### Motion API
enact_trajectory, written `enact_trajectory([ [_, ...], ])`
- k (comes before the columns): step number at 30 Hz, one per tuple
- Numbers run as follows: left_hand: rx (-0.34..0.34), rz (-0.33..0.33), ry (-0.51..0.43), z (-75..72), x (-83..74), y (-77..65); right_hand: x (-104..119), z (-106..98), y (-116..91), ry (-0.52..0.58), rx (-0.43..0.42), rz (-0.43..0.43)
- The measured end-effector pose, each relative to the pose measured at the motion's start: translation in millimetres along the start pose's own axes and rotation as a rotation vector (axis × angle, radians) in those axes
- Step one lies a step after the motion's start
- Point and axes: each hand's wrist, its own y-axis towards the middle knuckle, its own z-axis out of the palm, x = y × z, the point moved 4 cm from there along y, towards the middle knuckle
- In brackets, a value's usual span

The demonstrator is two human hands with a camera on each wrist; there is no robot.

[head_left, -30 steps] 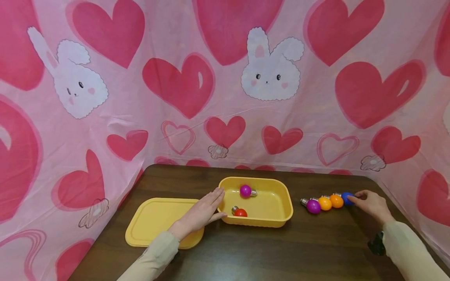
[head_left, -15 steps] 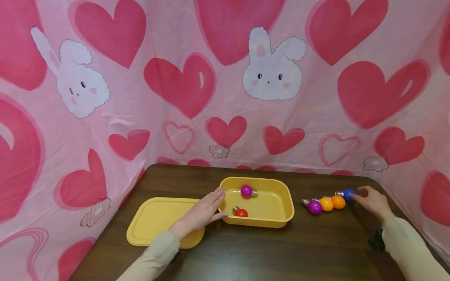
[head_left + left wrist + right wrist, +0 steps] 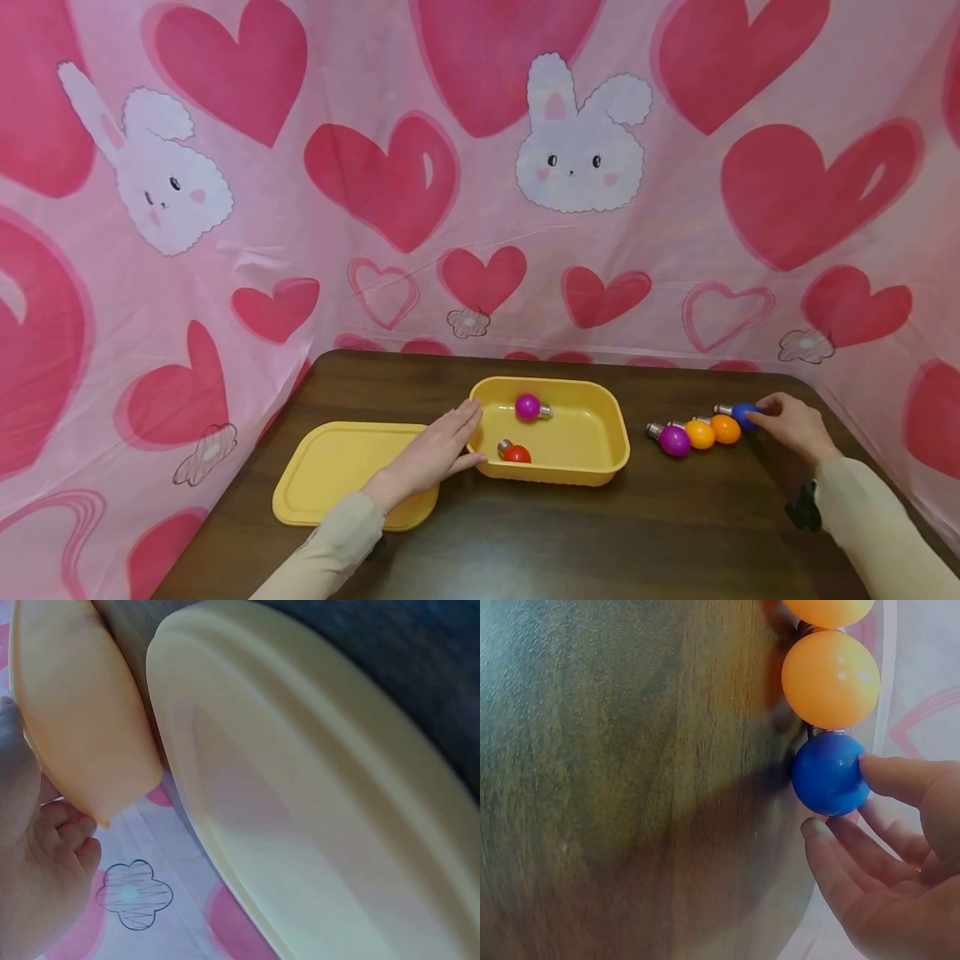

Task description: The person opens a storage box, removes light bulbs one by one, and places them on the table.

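Observation:
In the head view my left hand [image 3: 431, 450] lies on the left end of a yellow box [image 3: 555, 475], fingers straight over the rim and thumb at the near corner. Its fingers [image 3: 79, 832] show at the box's end in the left wrist view. A purple bulb [image 3: 527, 407] and a red bulb [image 3: 516, 453] lie inside the box. On the right, my right hand [image 3: 797, 427] pinches a blue light bulb [image 3: 829, 776] between thumb and fingers. That bulb ends a row with an orange bulb [image 3: 725, 429], another orange bulb [image 3: 700, 434] and a purple bulb [image 3: 675, 441].
A flat yellow lid [image 3: 348, 471] lies on the table left of the box, partly under my left forearm. The dark wooden table [image 3: 585, 542] ends at a pink cloth [image 3: 480, 217] with hearts and rabbits behind it.
The blue bulb has shifted slightly toward the back of the table with my right hand, its metal base now showing more. My left hand keeps its place on the box.

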Motion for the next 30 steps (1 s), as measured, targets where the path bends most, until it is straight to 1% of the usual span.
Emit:
enact_trajectory([
  [5,0.003,-0.002,-0.012,-0.3,-0.1,-0.6,-0.4,0.0,-0.9,0.0,0.008,0.007],
  [13,0.002,-0.009,-0.03,-0.4,0.9,-1.5,1.3,0.9,-1.3,-0.008,-0.001,-0.043],
  [18,-0.008,-0.004,-0.01,0.3,1.1,-2.1,1.7,0.5,-2.5,-0.015,0.011,-0.054],
  [22,-0.01,0.0,0.003,0.3,0.7,-1.9,2.3,0.3,-4.2,-0.013,0.017,-0.046],
  [27,0.009,-0.011,-0.005,-0.5,0.0,-1.4,1.7,0.4,-6.4,-0.008,0.021,-0.032],
  [30,0.009,-0.013,-0.011,-0.6,-0.3,-1.0,1.8,-0.1,-7.7,-0.014,0.012,-0.041],
])
